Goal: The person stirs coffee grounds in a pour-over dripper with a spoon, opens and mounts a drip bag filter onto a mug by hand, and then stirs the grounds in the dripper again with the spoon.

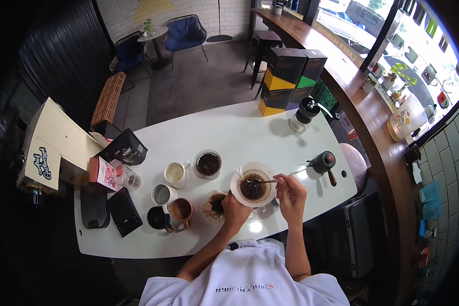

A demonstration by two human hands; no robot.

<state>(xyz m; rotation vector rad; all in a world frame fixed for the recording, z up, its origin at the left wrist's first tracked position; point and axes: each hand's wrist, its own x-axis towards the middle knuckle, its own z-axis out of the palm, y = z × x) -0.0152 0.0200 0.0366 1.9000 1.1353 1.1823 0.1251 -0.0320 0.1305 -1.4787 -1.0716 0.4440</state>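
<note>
My left hand (236, 208) is closed on the near left side of a white coffee dripper (235, 187), which has wet, dark coffee grounds (253, 190) inside. Between the fingers of my right hand (292, 194) is a spoon (268, 181), its bowl end in the grounds. Just left of my left hand lies a stained paper filter (210, 206) with brown grounds, partly covered by the hand. Beyond it stands a clear glass (208, 164) of dark grounds. Part of a cup (276, 202) shows beside the dripper, mostly hidden.
Several mugs, including a white one (175, 173) and a brown one (182, 209), stand left on the white table (301, 214). A black kettle (323, 162) and a hand grinder (304, 116) are right. Stacked boxes (285, 76) stand at the far edge, a black scale (124, 211) left.
</note>
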